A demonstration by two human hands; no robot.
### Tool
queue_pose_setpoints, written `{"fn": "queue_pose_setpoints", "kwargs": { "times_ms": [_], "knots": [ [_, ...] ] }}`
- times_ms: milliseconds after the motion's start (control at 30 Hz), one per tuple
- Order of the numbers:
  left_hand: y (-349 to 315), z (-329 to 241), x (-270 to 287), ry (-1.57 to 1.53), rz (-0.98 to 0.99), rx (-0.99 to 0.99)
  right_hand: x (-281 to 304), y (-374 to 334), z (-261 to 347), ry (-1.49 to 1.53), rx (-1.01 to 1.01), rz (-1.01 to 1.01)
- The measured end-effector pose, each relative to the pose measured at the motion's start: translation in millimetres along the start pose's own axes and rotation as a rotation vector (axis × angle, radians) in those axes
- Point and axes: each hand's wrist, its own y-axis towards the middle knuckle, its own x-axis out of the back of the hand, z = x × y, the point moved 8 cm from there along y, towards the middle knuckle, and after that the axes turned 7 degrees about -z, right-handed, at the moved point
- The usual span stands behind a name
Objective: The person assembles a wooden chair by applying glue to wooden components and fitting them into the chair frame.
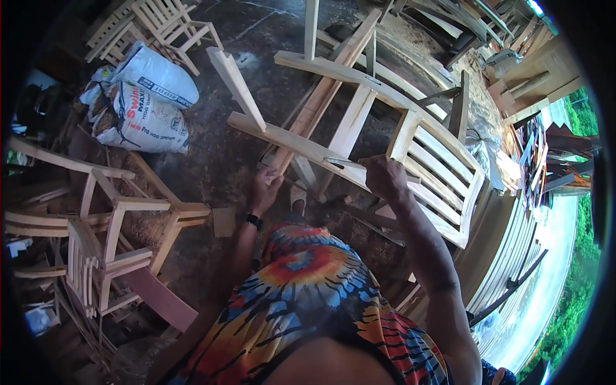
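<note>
Item: unfinished wooden chair frame (359,122), tipped on its side on the dirt floor (218,160) just in front of us, slatted back (443,173) to our right. Our left hand (264,186) curls around a lower leg, seemingly to steady it; our right hand (384,176) is fisted on a thin metal tool (343,163) against the rail. Nearby: printed feed sacks (151,96), more bare chairs (109,224).

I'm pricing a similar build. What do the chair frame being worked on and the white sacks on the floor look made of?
Chair frame: looks like pale bare wood, matt with faint grain, apparently unvarnished. White sacks: probably woven plastic, slightly glossy and creased with printed faces; the weave is too small to confirm.
</note>
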Motion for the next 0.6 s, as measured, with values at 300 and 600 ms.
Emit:
{"fn": "queue_pose_setpoints", "kwargs": {
  "times_ms": [300,600],
  "knots": [
    [-46,91,-12,-0.166,-0.203,-0.138,-46,-1,16,0.047,0.2,-0.143],
    [-4,-60,-28,0.351,-0.021,-0.398,-50,-20,25,-0.242,0.212,-0.177]
  ]
}}
